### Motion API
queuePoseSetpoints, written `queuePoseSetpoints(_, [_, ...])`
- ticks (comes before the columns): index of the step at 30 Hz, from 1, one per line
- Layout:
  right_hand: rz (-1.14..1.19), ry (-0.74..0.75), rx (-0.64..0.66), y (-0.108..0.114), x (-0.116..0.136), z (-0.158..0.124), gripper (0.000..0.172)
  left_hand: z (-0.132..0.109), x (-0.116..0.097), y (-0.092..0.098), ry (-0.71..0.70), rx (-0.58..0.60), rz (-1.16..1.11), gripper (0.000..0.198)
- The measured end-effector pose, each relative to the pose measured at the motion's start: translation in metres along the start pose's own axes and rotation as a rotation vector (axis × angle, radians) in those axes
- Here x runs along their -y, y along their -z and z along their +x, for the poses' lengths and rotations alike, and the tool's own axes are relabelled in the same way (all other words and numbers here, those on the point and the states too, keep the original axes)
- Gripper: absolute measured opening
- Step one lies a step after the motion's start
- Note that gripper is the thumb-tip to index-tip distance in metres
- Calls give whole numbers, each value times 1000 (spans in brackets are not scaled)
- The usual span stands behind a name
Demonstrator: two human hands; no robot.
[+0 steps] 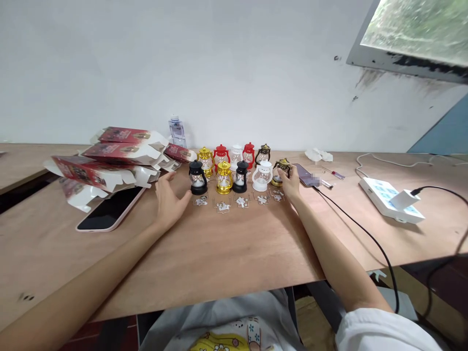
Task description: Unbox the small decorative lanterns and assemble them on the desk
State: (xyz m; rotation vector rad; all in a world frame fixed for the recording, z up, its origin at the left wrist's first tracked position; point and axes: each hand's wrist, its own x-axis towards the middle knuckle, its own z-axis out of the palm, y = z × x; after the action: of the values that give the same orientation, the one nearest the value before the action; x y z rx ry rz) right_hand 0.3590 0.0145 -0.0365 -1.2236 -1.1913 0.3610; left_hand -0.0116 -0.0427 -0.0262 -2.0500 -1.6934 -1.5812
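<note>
Several small toy lanterns stand upright in two rows on the table. My right hand (290, 181) has its fingers on the bronze lantern (277, 181) at the right end of the front row. Left of that are a white lantern (262, 176), a black lantern (240, 177), a gold lantern (224, 178) and another black lantern (198, 178). My left hand (169, 201), fingers spread, rests beside the leftmost black lantern and holds nothing. In front of the row lie small flat cut-out pieces (223, 206). Behind stand gold, red (221, 155), white and dark bronze lanterns.
Red-and-white cartons (117, 152) are piled at the left, partly over a phone (109, 212). A water bottle (177, 131) stands by the wall. On the right are another phone (306, 174), crumpled tissue (319, 155), a screwdriver (337, 174) and a power strip (387, 197) with cables.
</note>
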Motion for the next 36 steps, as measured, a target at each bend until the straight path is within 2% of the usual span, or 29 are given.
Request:
queuePoseSetpoints(3, [-61, 35, -13, -4, 4, -5, 54, 6, 17, -8, 178, 206, -103, 76])
queuePoseSetpoints(5, [-141, 97, -128, -5, 10, -10, 55, 11, 23, -12, 280, 341, -204, 84])
queuePoseSetpoints(7, [-249, 176, -265, -5, 21, -16, 49, 15, 26, -14, 333, 419, -296, 88])
queuePoseSetpoints(9, [-347, 299, -344, -8, 34, -26, 41, 19, 24, -16, 350, 445, -361, 88])
queuePoseSetpoints(11, [-415, 465, -338, -12, 49, -40, 38, 23, 20, -20, 368, 439, -416, 83])
queuePoseSetpoints(14, [-469, 673, -228, -20, 66, -64, 41, 29, 16, -30, 395, 410, -498, 75])
queuePoseSetpoints(17, [-481, 801, -106, -29, 71, -84, 49, 32, 15, -35, 396, 365, -528, 70])
queuePoseSetpoints(20, [-436, 909, -15, -35, 69, -96, 55, 31, 13, -27, 242, 181, -442, 65])
queuePoseSetpoints(23, [-359, 992, 16, -37, 71, -106, 60, 27, 1, -10, -103, 15, -221, 61])
queuePoseSetpoints(26, [-341, 987, 86, -35, 82, -115, 59, 18, -25, 6, -464, 41, 22, 52])
queuePoseSetpoints(28, [-365, 931, 217, -34, 93, -120, 51, 9, -44, 11, -703, 101, 106, 48])
queuePoseSetpoints(30, [-383, 873, 340, -35, 102, -124, 44, 0, -60, 11, -869, 148, 132, 47])
queuePoseSetpoints(33, [-393, 761, 404, -37, 109, -127, 41, -10, -70, 10, -934, 149, 102, 50])
queuePoseSetpoints(36, [-363, 596, 431, -39, 111, -126, 30, -12, -70, 11, -903, 146, -67, 58])
